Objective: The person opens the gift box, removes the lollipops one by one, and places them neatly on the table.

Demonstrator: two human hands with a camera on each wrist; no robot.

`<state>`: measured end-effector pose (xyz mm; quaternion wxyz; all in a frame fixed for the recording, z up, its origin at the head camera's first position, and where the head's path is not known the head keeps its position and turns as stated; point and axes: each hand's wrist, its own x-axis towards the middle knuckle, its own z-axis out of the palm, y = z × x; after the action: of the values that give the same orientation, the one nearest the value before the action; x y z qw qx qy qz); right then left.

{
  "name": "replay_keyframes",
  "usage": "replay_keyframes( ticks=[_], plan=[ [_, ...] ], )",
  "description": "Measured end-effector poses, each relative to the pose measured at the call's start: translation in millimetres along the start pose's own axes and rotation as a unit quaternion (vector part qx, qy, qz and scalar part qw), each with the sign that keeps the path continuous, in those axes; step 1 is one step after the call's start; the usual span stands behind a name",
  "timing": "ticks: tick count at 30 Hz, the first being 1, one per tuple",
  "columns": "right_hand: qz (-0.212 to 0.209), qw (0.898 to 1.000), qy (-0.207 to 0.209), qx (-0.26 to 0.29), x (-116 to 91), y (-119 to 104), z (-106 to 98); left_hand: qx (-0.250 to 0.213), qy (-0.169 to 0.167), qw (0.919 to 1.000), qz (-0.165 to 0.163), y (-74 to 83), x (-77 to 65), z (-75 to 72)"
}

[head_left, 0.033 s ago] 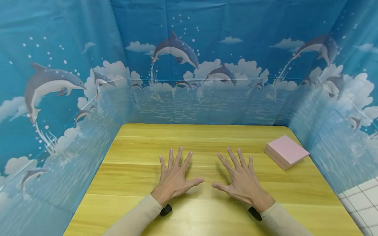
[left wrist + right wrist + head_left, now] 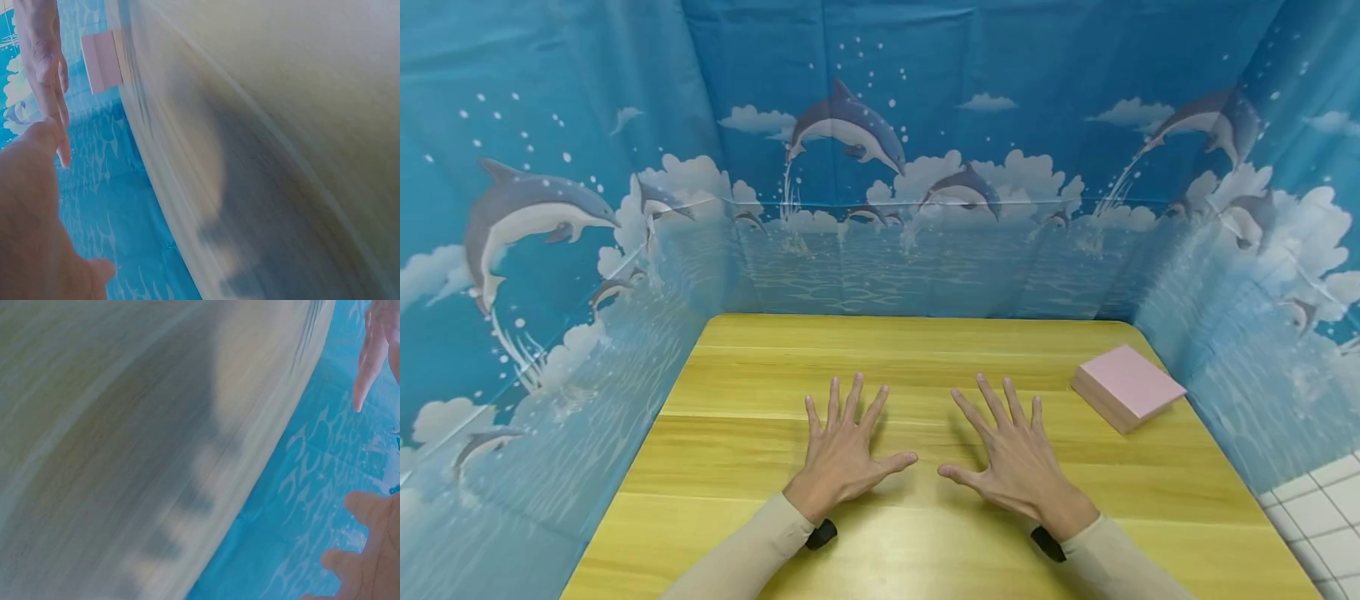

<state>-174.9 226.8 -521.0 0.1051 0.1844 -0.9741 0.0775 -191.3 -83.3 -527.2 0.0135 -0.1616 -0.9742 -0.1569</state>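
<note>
Pink box (image 2: 1127, 387) lies on the counter (image 2: 895, 350), ahead and to the right of the right hand (image 2: 1018, 465), farther from the left hand (image 2: 842, 457). Both hands are spread wide, gripping nothing

no text, label, number or sign can be read.

The left sleeve (image 2: 737, 552) and right sleeve (image 2: 1122, 560) are plain, pale beige and wrist-length. A compact black left wrist unit (image 2: 822, 534) and matching right wrist unit (image 2: 1048, 543) sit beside the cuffs.
</note>
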Motion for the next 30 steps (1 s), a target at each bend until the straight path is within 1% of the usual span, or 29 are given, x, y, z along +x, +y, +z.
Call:
replay_keyframes(
  ticks=[11,17,23,26,30],
  plan=[
    [-0.001,1.0,0.005,0.0,3.8,0.7,-4.0,0.012,0.017,0.9998,0.002,-3.1,2.1,-5.1],
    [0.006,1.0,0.004,0.004,7.2,9.3,-10.7,0.009,0.024,0.9997,0.0,-4.5,2.8,-5.6],
    [0.032,0.999,0.001,0.017,10.0,34.4,-18.0,0.008,0.028,0.9996,-0.004,-5.1,5.0,-5.4],
    [0.051,0.998,0.003,0.021,9.3,54.0,-21.7,0.008,0.034,0.9994,-0.001,-4.1,8.1,-5.8],
    [0.082,0.997,0.006,0.015,2.2,85.5,-26.5,0.003,0.04,0.9991,0.01,0.8,13.1,-6.2]
  ],
)
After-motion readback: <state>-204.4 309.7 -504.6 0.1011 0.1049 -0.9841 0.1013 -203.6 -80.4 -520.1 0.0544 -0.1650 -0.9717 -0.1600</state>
